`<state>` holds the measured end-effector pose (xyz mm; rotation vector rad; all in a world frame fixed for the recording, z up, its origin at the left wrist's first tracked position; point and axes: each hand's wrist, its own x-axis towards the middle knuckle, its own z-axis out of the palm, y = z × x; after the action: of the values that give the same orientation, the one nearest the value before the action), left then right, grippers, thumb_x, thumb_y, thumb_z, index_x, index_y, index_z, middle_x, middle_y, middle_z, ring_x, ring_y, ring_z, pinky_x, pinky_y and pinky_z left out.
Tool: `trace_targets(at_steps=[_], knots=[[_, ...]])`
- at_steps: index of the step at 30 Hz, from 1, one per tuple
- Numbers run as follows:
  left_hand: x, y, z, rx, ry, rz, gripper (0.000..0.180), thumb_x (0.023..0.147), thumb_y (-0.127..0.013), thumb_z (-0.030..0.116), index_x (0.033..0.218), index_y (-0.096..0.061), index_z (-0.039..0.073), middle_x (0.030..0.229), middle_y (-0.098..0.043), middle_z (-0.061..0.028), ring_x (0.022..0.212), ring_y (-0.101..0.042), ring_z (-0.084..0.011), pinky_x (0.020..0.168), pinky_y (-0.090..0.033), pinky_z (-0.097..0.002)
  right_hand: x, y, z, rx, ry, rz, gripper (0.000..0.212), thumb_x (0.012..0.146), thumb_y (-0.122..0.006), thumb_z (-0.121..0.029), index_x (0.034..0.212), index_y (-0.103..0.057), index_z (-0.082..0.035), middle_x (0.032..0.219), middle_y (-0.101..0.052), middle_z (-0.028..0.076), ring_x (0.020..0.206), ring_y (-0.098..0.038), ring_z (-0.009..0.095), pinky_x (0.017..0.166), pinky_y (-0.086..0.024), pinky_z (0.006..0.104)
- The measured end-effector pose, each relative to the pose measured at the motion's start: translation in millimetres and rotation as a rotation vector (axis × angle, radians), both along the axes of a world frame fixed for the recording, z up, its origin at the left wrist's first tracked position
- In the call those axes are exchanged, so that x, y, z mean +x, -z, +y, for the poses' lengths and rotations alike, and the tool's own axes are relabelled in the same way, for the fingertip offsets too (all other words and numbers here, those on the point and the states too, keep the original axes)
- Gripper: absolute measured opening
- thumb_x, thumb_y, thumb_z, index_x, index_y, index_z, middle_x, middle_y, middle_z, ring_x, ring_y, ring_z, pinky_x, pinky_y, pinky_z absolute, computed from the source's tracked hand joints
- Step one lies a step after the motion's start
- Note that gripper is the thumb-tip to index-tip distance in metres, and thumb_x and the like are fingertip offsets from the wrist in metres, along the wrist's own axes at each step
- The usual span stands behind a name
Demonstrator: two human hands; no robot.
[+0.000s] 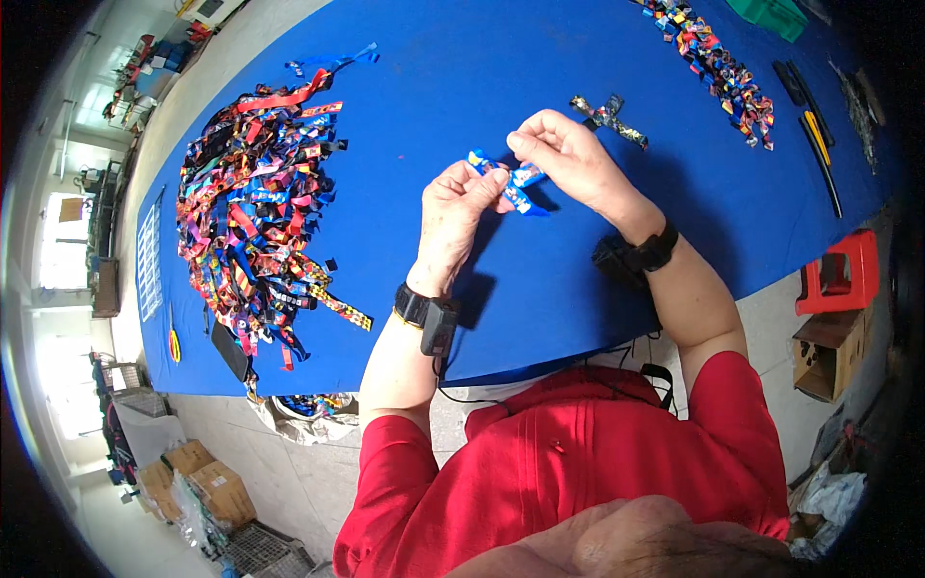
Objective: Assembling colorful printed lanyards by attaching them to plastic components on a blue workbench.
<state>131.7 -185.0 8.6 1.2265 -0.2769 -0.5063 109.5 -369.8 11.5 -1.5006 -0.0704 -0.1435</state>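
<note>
A short blue ribbon (pixel 521 200) with a white and coloured print is folded or crossed between my hands, above the blue tabletop. My left hand (pixel 457 210) pinches it between thumb and fingers, and a blue end pokes up past the knuckles. My right hand (pixel 570 162) is closed, its thumb against the forefinger, at the ribbon's upper right part; the exact grip there is partly hidden by the fingers. Just beyond the right hand lies a crossed piece of dark patterned ribbon (pixel 611 118) on the table.
A large heap of colourful ribbon strips (pixel 255 217) covers the table's left. A row of folded ribbon pieces (pixel 713 72) lies at far right, near a green container (pixel 771 14), dark rods and a yellow-handled tool (pixel 816 140). A red stool (pixel 840 275) stands beside the table.
</note>
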Motion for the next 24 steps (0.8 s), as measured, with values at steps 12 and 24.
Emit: trace_targets(at_steps=[12,24], knots=[[4.5,9.6,3.0,-0.066,-0.075,-0.021,0.011,0.093,-0.064,0.012,0.097,-0.065,0.002,0.087,-0.07,-0.0087,0.071,-0.068,-0.0159,0.066,-0.055,-0.0257,-4.3,-3.7,6.4,0.098,-0.186,0.157,0.014,0.092,-0.064,-0.01,0.097,-0.058,0.002,0.084,-0.067,0.008,0.075,-0.064,0.011,0.068,-0.053,0.0263],[3.6,8.0,0.0,-0.144,-0.099,0.012,0.009,0.095,-0.062,0.012,0.096,-0.064,0.004,0.09,-0.07,-0.0084,0.074,-0.069,-0.0163,0.069,-0.058,-0.0275,-2.4,6.7,10.3,0.083,-0.149,0.089,0.012,0.092,-0.063,-0.008,0.097,-0.056,0.0,0.084,-0.066,0.006,0.075,-0.064,0.01,0.068,-0.053,0.0254]])
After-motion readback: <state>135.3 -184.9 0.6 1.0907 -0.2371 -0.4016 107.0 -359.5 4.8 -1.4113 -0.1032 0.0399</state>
